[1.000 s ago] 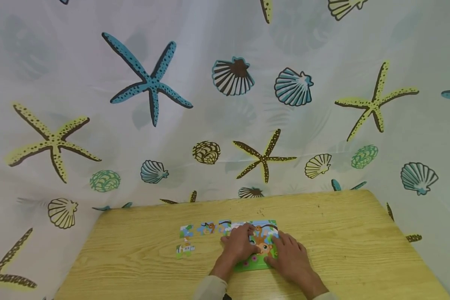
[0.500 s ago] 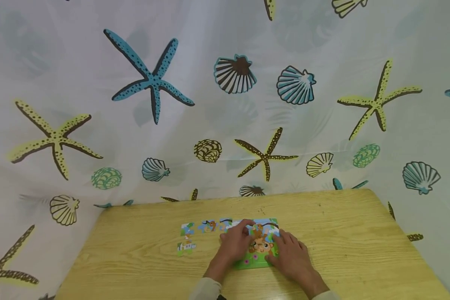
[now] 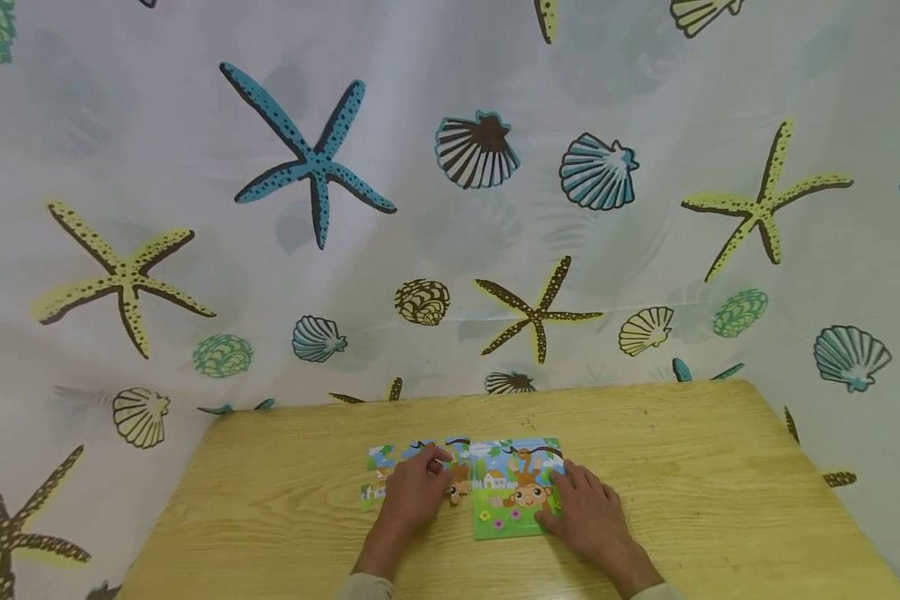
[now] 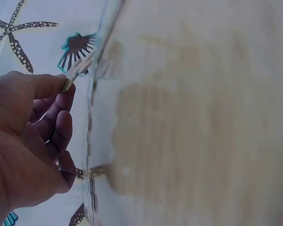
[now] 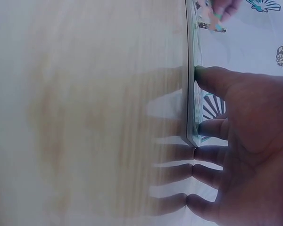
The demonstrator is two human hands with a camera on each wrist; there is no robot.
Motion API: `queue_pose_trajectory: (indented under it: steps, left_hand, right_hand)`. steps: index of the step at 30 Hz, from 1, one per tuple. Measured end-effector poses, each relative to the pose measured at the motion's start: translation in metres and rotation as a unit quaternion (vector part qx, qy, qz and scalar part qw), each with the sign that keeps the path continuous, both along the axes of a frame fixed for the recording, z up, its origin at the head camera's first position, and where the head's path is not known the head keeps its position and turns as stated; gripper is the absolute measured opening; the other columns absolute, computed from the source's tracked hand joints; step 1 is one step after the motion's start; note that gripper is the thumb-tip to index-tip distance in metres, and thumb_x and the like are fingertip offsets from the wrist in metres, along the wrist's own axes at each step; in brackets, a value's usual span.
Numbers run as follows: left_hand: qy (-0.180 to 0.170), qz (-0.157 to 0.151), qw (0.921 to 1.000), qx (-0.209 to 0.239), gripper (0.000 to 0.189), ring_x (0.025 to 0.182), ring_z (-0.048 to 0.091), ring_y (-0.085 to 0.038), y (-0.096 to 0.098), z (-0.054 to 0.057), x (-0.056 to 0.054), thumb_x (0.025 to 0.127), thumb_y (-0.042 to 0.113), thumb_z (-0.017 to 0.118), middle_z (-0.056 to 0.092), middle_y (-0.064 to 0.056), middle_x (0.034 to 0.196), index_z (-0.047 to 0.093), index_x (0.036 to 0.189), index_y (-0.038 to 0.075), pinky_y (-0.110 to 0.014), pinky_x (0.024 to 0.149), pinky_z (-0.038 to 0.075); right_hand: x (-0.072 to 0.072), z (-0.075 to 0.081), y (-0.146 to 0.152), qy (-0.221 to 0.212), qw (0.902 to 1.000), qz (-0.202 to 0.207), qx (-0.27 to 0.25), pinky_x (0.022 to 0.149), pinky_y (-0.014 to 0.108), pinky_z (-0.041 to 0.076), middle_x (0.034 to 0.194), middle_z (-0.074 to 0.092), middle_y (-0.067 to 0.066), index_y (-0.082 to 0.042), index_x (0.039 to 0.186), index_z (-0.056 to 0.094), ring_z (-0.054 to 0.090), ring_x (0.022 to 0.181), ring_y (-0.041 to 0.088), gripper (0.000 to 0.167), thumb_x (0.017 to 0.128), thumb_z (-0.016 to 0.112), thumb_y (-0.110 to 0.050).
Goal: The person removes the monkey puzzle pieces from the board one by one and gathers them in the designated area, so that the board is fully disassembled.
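My left hand point(image 3: 417, 492) is over a group of jigsaw pieces left of the board, pinching a thin jigsaw piece point(image 4: 75, 73) between thumb and forefinger, the other fingers loosely curled. The puzzle board point(image 3: 521, 492) lies flat and bears a cartoon monkey, a house and flowers. At the board's right side rests my right hand point(image 3: 588, 508). In the right wrist view its thumb and forefinger touch the board point(image 5: 193, 84), while the other fingertips point(image 5: 195, 202) stand on the tabletop. The left hand partly hides the loose pieces point(image 3: 378, 456).
A wooden table point(image 3: 682, 467) carries everything. Behind and around it hangs a pale cloth point(image 3: 390, 192) printed with starfish and shells. A monkey-face puzzle part point(image 3: 456, 492) shows just right of the left fingers, beside the board's left edge.
My left hand has moved left from the board to the loose pieces, uncovering the board's picture. The right hand has stayed at the board's right side.
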State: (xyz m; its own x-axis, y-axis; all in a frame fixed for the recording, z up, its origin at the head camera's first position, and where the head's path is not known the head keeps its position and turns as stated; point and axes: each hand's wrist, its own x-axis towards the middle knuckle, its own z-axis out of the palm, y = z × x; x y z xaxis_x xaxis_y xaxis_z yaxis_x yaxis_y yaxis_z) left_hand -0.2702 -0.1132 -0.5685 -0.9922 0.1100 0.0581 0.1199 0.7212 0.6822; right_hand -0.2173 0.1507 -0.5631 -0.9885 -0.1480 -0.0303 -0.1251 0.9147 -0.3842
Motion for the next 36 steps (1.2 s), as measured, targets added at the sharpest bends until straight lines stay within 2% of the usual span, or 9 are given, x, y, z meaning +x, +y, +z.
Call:
queue_pose_trajectory:
  steps: [4,6,9,13,15,20,24,31,36]
  left_hand:
    - [0.004,0.012,0.9995,-0.027,0.021,0.082,0.066,-0.017,-0.016,-0.002,0.001,0.093,0.028,0.062,0.07,-0.003,0.099,0.067,0.109,0.015,-0.037,0.069,0.053]
    - [0.013,0.027,0.9981,-0.053,0.02,0.081,0.065,-0.014,-0.022,-0.003,0.002,0.092,0.028,0.064,0.069,0.001,0.093,0.069,0.107,0.016,-0.037,0.07,0.053]
    - [0.035,0.045,0.9936,-0.098,0.017,0.074,0.06,-0.011,-0.029,-0.003,0.002,0.088,0.023,0.068,0.065,0.006,0.084,0.071,0.103,0.016,-0.039,0.066,0.048]
    - [0.035,0.061,0.9874,-0.141,0.016,0.07,0.055,-0.01,-0.033,0.001,0.003,0.087,0.023,0.07,0.06,0.009,0.077,0.073,0.101,0.016,-0.043,0.065,0.044]
    - [0.027,0.065,0.9859,-0.152,0.018,0.075,0.059,-0.013,-0.034,0.003,0.004,0.087,0.025,0.069,0.063,0.008,0.08,0.073,0.102,0.016,-0.048,0.069,0.045]
    - [0.023,0.058,0.9854,-0.158,0.019,0.089,0.065,-0.025,-0.037,0.006,0.006,0.089,0.026,0.067,0.07,0.001,0.091,0.072,0.103,0.014,-0.058,0.077,0.046]
    - [0.034,0.062,0.9851,-0.157,0.019,0.093,0.064,-0.029,-0.037,0.009,0.009,0.086,0.019,0.066,0.07,-0.002,0.094,0.071,0.103,0.012,-0.058,0.078,0.046]
    - [0.049,0.053,0.9902,-0.12,0.02,0.083,0.06,-0.023,-0.019,0.015,0.011,0.088,0.017,0.063,0.063,-0.002,0.088,0.07,0.105,0.012,-0.05,0.067,0.048]
    - [0.053,0.011,0.9916,-0.117,0.017,0.079,0.056,-0.017,0.004,0.011,0.011,0.089,0.018,0.063,0.06,0.0,0.087,0.069,0.104,0.014,-0.038,0.061,0.044]
  right_hand:
    - [0.001,-0.001,0.0,-0.003,1.0,-0.002,0.003,0.105,0.063,0.032,0.15,0.041,0.015,-0.012,0.14,0.05,0.037,0.138,0.035,0.064,0.089,0.065,-0.047]
    - [0.0,-0.001,0.0,-0.004,1.0,-0.001,0.002,0.105,0.063,0.032,0.15,0.04,0.015,-0.012,0.14,0.05,0.037,0.139,0.035,0.064,0.088,0.065,-0.047]
    - [0.0,-0.002,0.001,-0.011,0.9999,-0.002,0.0,0.105,0.063,0.031,0.15,0.04,0.014,-0.013,0.14,0.05,0.036,0.139,0.035,0.064,0.089,0.065,-0.047]
    - [0.0,-0.002,0.001,-0.017,0.9999,-0.002,-0.003,0.106,0.063,0.031,0.151,0.039,0.014,-0.013,0.14,0.049,0.035,0.139,0.035,0.064,0.089,0.064,-0.047]
    - [0.0,-0.002,0.001,-0.015,0.9999,0.002,-0.003,0.106,0.062,0.031,0.15,0.039,0.015,-0.011,0.14,0.049,0.036,0.139,0.036,0.064,0.089,0.064,-0.047]
    - [0.001,-0.002,0.001,-0.01,0.9999,0.007,-0.011,0.108,0.062,0.03,0.15,0.038,0.018,-0.008,0.141,0.047,0.035,0.14,0.038,0.065,0.09,0.064,-0.045]
    - [0.002,-0.001,0.002,-0.01,0.9998,0.007,-0.017,0.108,0.063,0.029,0.151,0.038,0.019,-0.007,0.141,0.047,0.034,0.14,0.039,0.065,0.09,0.064,-0.043]
    - [0.001,-0.001,0.003,-0.006,0.9999,0.001,-0.013,0.107,0.063,0.03,0.15,0.04,0.017,-0.008,0.14,0.048,0.036,0.139,0.038,0.064,0.089,0.064,-0.044]
    - [0.001,-0.001,0.004,-0.008,0.9998,0.003,-0.016,0.106,0.062,0.032,0.149,0.041,0.016,-0.01,0.14,0.048,0.037,0.138,0.037,0.064,0.089,0.064,-0.046]
